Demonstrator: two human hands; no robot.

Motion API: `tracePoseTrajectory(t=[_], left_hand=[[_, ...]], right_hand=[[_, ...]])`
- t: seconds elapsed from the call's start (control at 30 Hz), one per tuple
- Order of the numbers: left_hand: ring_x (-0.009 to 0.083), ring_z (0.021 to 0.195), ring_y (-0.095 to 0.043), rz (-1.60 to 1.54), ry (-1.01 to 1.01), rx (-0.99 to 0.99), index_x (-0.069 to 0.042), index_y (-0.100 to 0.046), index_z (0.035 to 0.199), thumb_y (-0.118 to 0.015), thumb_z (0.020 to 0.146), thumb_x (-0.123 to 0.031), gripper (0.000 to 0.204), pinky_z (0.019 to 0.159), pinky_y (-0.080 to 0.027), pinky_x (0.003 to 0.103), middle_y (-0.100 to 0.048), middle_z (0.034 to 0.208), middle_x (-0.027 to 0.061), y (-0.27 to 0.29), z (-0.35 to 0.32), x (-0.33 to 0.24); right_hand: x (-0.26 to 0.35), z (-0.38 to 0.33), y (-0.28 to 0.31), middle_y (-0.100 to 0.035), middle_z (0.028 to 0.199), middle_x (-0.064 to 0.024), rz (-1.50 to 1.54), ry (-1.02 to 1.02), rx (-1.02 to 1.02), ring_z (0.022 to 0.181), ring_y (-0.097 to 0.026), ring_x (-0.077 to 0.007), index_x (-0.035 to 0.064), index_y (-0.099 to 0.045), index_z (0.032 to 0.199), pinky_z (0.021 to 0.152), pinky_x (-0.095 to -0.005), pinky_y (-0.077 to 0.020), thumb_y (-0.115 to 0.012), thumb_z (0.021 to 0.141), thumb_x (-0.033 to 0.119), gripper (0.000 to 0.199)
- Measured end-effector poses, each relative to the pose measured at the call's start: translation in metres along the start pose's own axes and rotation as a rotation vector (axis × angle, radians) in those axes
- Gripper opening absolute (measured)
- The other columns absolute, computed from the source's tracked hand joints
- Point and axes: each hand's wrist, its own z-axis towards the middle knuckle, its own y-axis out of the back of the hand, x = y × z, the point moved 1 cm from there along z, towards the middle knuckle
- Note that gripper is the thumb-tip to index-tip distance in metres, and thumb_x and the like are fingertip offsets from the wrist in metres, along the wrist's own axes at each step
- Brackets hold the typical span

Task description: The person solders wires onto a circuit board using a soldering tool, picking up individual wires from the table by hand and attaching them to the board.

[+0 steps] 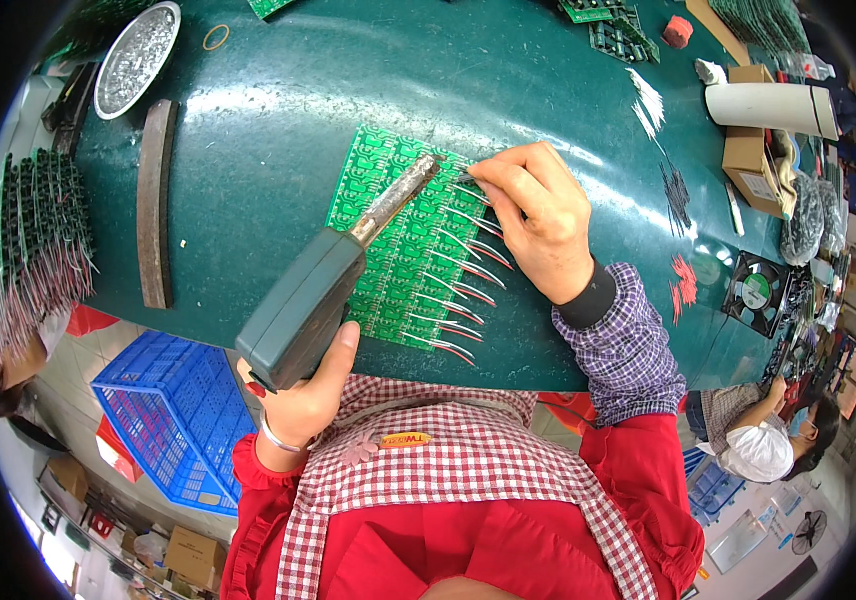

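Far left on the dark green counter [248, 150]: a bundle of wired black components [33, 240], a round metal dish of small silvery parts [136, 58] and a long curved brown bar [155, 205]; none is touched. Below the counter edge stands a blue plastic crate [173, 420]. Left hand [310, 395]: fingers wrapped fully around the grey-green pistol-shaped body of a soldering iron [308, 305], thumb lying up its side, so the hold sits on the thick insulated handle, well back from the metal barrel [398, 195]. Judgement: the tool looks rigid and moderately heavy toward the handle; the barrel and tip are presumably hot and should not be gripped. The tip rests at the upper edge of a green panel of small printed circuit boards [393, 240], lying flat on the counter in front of the person. Judgement: the panel is thin, stiff and light, apt to slide on the smooth surface, and best taken by its bare edges, not over the joints. Thin red and white wire leads [463, 290] fan off its right side; they look soft and easily bent. Right hand [538, 225]: thumb and forefinger pinched tight on one fine lead or strand of solder (too small to tell) at the tip, remaining fingers curled. Further right lie loose wire bundles [683, 280], a white roll [768, 108] and a small black fan [756, 292].
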Motion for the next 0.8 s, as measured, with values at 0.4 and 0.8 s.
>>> tracePoseTrajectory(t=[0.4, 0.8], left_hand=[[0.0093, 0.062, -0.059, -0.012, -0.001, -0.013, 0.005, -0.071, 0.122, -0.078, 0.089, 0.005, 0.034, 0.054, -0.045, 0.024, -0.068, 0.081, 0.0048, 0.002, -0.003, 0.001], [0.0113, 0.063, -0.061, -0.022, -0.029, -0.025, 0.008, -0.067, 0.125, -0.077, 0.088, 0.008, 0.038, 0.053, -0.046, 0.025, -0.07, 0.092, 0.0102, 0.009, -0.006, 0.003]], right_hand=[[0.008, -0.004, 0.017, -0.068, 0.094, -0.0107, -0.072, -0.029, 0.025, 0.083, -0.068, -0.0259, 0.0015, -0.075, 0.103, 0.071, -0.034, -0.0551, -0.078, 0.082, -0.012, 0.026], [0.022, -0.003, 0.005, -0.065, 0.087, -0.0087, -0.047, 0.033, -0.003, 0.08, -0.064, -0.0279, 0.0032, -0.073, 0.101, 0.068, -0.0389, -0.0535, -0.078, 0.078, -0.006, 0.026]])
